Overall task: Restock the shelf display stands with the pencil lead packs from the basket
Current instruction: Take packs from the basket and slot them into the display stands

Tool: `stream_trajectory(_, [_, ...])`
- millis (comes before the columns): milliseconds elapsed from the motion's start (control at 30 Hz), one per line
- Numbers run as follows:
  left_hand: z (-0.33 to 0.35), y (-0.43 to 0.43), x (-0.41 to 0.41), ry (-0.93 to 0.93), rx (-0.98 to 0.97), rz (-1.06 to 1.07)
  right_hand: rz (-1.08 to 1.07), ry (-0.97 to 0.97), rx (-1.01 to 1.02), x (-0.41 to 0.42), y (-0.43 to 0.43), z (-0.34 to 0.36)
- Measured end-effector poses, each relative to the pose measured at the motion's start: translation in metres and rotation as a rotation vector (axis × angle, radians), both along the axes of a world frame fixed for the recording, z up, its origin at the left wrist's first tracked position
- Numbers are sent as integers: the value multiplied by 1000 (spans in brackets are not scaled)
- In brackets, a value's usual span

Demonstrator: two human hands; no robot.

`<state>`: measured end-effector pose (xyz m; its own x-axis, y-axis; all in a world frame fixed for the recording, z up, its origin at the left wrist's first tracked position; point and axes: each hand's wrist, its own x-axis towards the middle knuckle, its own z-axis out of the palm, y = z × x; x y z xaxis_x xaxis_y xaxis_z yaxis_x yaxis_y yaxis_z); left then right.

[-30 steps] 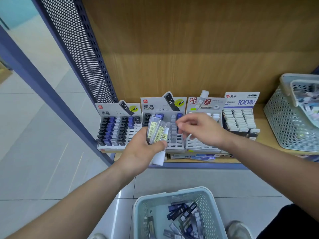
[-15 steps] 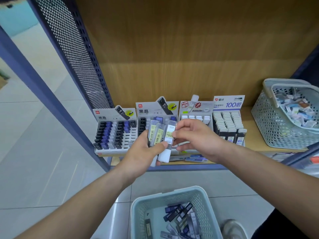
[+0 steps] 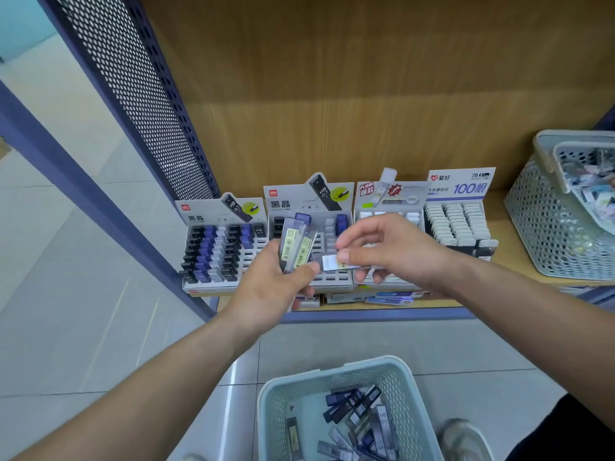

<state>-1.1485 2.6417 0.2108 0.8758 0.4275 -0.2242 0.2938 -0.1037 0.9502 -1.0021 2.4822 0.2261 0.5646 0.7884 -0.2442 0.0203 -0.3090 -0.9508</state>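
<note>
Head view: the right hand (image 3: 396,251) pinches one lead pack (image 3: 336,262), its long axis lying sideways, left to right, above the shelf's (image 3: 519,241) front edge. The left hand (image 3: 276,287) grips two more packs (image 3: 296,249) standing upright, tilted slightly right, before the second display stand (image 3: 311,201). Both forearms reach forward over the basket (image 3: 336,371) on the floor.

Wooden shelf (image 3: 332,78) open above display stands (image 3: 336,234); mesh side panel (image 3: 133,94) blocks left, white basket (image 3: 545,221) right.

Left hand (image 3: 269,287) around two lead packs (image 3: 296,248); right hand (image 3: 389,251) pinching perhaps a third pack (image 3: 334,262) before display stands (image 3: 309,241)
</note>
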Motion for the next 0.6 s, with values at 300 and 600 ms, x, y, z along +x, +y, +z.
stream_trajectory(300, [-15,-5,8,59,-7,-7,-238,205,147,23,1,-11])
stream_trajectory(600, [-29,-3,10,122,15,-53,-402,-383,-109,91,-35,-41])
